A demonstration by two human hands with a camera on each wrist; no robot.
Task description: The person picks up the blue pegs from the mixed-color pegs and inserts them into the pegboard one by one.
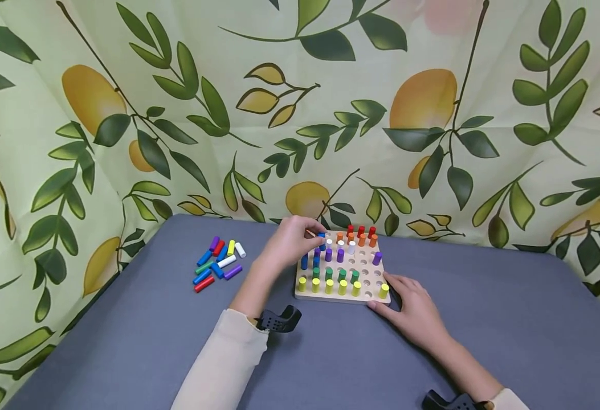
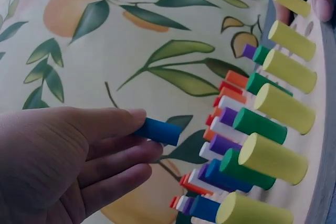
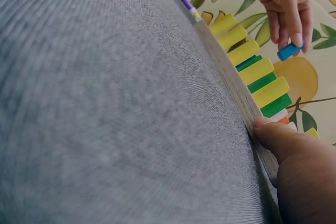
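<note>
My left hand [image 1: 292, 242] pinches a blue peg [image 2: 161, 131] between thumb and fingertips, above the far left part of a wooden pegboard [image 1: 338, 299]. Yellow pegs [image 2: 286, 108] stand along the board's near edge, with green pegs [image 1: 329, 274] behind them. Farther back are blue, purple, white, orange and red pegs. On the right, several holes show bare. My right hand [image 1: 411, 307] holds the board's near right corner, its thumb [image 3: 273, 132] against the front edge and its fingers along the right side.
Left of the board, a loose group of pegs lies on the grey tabletop [image 1: 141, 324], among them a white peg [image 1: 227, 261], a red peg [image 1: 204, 284] and a purple peg [image 1: 233, 272]. A leaf-patterned cloth [image 1: 351, 142] hangs behind the table.
</note>
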